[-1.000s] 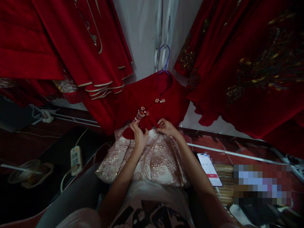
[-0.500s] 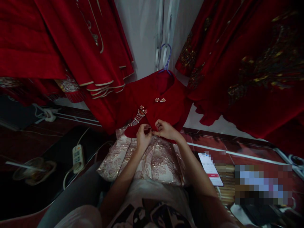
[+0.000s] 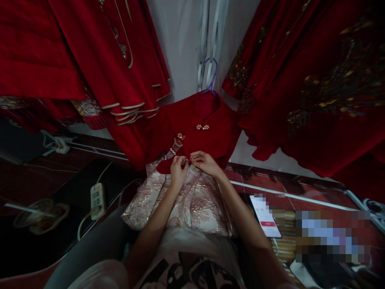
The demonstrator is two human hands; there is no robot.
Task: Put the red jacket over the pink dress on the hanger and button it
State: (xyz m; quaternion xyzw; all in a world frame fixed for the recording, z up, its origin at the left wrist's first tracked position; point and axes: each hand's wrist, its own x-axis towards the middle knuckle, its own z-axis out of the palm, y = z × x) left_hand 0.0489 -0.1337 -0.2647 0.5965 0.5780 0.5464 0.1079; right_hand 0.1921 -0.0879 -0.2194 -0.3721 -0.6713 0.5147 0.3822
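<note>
A red jacket (image 3: pixel 207 138) hangs on a purple hanger (image 3: pixel 214 76), its lower front over a pale pink and gold brocade garment (image 3: pixel 207 200) on my lap. Beaded flower clasps (image 3: pixel 202 127) sit near its neckline, and a beaded tassel brooch (image 3: pixel 176 145) hangs on its left side. My left hand (image 3: pixel 179 170) is closed, thumb and fingers pinching the jacket's front edge. Fingertips meeting there, my right hand (image 3: pixel 206 162) pinches the same edge beside a small beaded ornament (image 3: pixel 191 158). The exact spot between the fingertips is partly hidden.
Red garments (image 3: pixel 120 60) hang at left, and more embroidered red ones (image 3: pixel 300 92) at right. A power strip (image 3: pixel 98 200) and a plastic bowl (image 3: pixel 42 216) lie on a dark surface at left. At right, a lit phone (image 3: pixel 266 216) rests on a slatted seat (image 3: pixel 287 230).
My right hand has shifted left, closer to my left hand, and its fingers have straightened somewhat. My left hand has moved slightly left. The beaded ornament between them now shows.
</note>
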